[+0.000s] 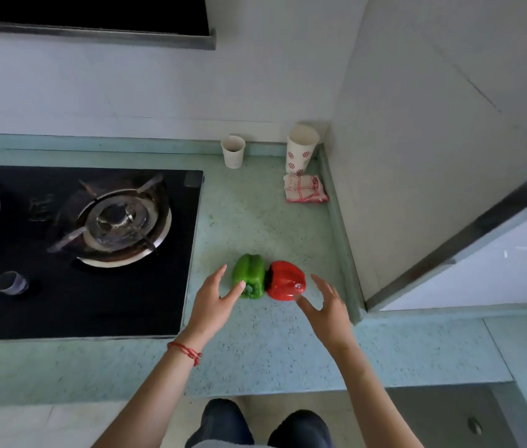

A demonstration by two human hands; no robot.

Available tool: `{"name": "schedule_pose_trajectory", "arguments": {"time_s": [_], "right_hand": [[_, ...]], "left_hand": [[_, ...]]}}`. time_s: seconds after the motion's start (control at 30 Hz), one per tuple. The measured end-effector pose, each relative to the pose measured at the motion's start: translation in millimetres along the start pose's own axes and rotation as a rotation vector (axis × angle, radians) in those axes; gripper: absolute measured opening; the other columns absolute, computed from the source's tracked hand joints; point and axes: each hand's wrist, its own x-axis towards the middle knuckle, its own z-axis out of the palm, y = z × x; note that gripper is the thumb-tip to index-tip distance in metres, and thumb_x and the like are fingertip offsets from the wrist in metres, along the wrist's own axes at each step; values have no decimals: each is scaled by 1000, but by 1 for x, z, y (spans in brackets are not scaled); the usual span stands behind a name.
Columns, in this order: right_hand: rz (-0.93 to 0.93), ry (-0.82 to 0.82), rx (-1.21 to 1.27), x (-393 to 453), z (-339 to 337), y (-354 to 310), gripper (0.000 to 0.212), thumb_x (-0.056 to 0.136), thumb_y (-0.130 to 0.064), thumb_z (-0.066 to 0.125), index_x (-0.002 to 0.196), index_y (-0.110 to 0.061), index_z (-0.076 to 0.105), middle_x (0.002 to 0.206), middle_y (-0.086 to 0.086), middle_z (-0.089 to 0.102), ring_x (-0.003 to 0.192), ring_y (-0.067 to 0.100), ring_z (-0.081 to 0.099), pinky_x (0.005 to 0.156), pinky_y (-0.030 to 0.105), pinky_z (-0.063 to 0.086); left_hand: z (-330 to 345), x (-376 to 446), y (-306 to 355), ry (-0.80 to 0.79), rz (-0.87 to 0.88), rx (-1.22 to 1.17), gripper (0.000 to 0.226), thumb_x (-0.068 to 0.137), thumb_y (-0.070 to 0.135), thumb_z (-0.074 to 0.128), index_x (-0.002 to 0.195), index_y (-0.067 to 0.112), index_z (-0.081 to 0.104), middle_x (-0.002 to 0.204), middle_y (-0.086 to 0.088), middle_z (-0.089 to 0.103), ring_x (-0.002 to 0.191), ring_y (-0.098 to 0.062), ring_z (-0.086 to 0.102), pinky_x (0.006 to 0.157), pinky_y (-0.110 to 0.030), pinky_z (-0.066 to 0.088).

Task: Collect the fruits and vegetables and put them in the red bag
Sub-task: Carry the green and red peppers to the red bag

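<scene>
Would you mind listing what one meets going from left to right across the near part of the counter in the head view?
Stove knob → left hand → green pepper → red pepper → right hand. Both hands are open, neither gripping a pepper yet.
</scene>
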Motion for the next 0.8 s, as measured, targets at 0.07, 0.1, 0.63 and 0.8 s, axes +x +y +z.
{"name": "schedule_pose_trajectory", "arguments": {"time_s": [0.07,0.1,0.63,0.8], "right_hand": [[43,-12,71,11,3,0,67,79,-37,69,136,-19,40,141,3,45,128,19,43,106,36,37],[59,-25,87,16,5,1,69,77,-37,71,136,-21,40,140,3,46,128,20,43,105,41,39],[91,-294,181,74,12,10,74,67,-18,81,132,-24,46,120,-6,50,110,16,50,96,28,42],[110,-291,203,78,13,11,74,65,-26,82,130,-27,48,120,-6,53,108,14,51,91,24,42]], "left_hand": [[2,12,3,-12,-107,-117,68,85,39,60,141,13,33,147,-9,38,134,-20,37,108,-31,28],[4,17,4,-18,-150,-168,71,82,42,63,140,12,34,146,-10,40,132,-22,40,106,-32,31],[24,58,7,-13,-356,-363,22,78,31,70,91,18,59,94,-8,65,86,-20,64,67,-29,57],[21,59,5,-14,-381,-419,42,76,31,71,110,9,60,101,-9,64,91,-21,64,61,-21,57]]}}
